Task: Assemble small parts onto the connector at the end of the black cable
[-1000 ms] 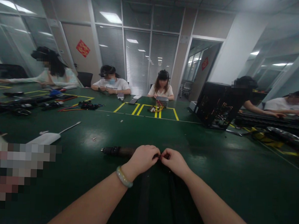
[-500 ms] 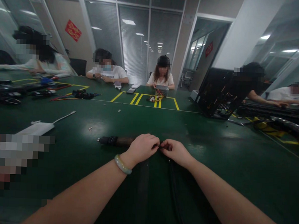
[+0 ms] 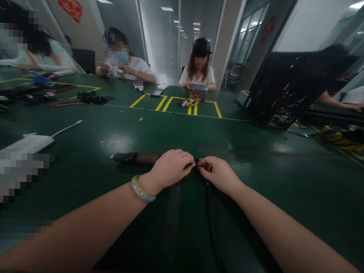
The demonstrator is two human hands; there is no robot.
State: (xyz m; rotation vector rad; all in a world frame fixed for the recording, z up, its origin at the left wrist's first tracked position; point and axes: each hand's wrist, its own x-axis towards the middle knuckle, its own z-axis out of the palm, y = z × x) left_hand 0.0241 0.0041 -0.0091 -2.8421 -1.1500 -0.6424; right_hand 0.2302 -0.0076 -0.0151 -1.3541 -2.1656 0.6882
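Note:
My left hand [image 3: 172, 167], with a pale bangle [image 3: 142, 189] at its wrist, has its fingers pinched together. Facing it, my right hand [image 3: 218, 174] is pinched too, its fingertips almost touching the left ones. Between the fingertips a tiny metallic piece [image 3: 194, 165] glints, too small to name. Behind my left hand lies a dark cylindrical tool [image 3: 145, 159] with a narrow metal tip at its left end; the hand hides its right part. A black cable [image 3: 211, 218] runs from below my right hand toward the table's near edge.
A white device with a short cable [image 3: 37, 143] lies on the green table [image 3: 158, 137] at left. Wire bundles [image 3: 93, 97] are farther back. A black computer case [image 3: 280, 88] stands at the right rear, near yellow-and-black cables [image 3: 340, 137]. Several people sit around the table.
The view has tilted down and shifted slightly, so the background sits higher. My hands keep their pinch at the same spot, and the metallic glint between them shows more clearly.

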